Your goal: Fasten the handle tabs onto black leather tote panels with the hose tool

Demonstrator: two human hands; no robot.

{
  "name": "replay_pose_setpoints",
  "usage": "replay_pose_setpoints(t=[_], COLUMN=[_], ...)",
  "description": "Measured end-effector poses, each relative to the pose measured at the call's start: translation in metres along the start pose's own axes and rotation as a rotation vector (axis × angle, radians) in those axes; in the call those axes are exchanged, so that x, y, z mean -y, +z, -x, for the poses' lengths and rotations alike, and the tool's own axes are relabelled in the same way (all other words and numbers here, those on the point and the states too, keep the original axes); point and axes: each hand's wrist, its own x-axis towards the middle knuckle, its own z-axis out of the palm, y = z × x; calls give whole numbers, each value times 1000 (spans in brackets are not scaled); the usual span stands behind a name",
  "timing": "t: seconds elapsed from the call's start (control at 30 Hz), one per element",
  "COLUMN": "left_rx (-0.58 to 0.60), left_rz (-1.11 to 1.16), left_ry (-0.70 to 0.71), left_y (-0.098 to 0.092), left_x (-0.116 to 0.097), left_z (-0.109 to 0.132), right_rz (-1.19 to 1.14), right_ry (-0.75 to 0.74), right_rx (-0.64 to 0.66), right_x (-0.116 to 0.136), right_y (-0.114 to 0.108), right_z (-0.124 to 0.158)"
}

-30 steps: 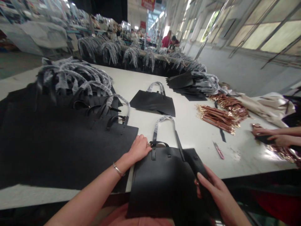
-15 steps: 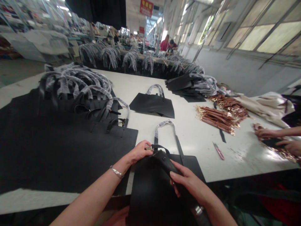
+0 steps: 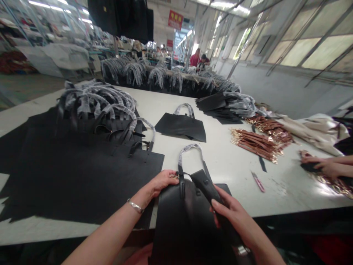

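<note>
"White table, busy workshop beyond. How are the hands?"

"Left hand nearly closed, pinching the bag by its top left corner; right hand curled round a black piece over the bag."

"Part of it?"

"Can't tell. The bag is at the table's near edge."

"Around it?"

"Bag pile left, another bag ahead, snips and brown straps right, then a co-worker's hands."

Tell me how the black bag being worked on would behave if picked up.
The black bag would probably flex, since it bows near the top. Its handle may feel slippery where plastic wraps it, yet seems likely to keep its shape, as it forms a smooth arch.
</note>
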Motion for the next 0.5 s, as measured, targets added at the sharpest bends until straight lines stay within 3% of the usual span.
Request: replay_pose_setpoints(t=[0.2, 0.33, 0.5], left_rx=[24, 2, 9], left_rz=[27, 15, 79], left_ry=[17, 35, 174], left_y=[2, 3, -8], left_x=[8, -4, -57], left_z=[-1, 5, 36], right_rz=[9, 1, -39], right_ry=[71, -52, -115], right_rx=[156, -16, -215], right_x=[-15, -6, 7], right_y=[11, 12, -28], right_z=[5, -2, 16])
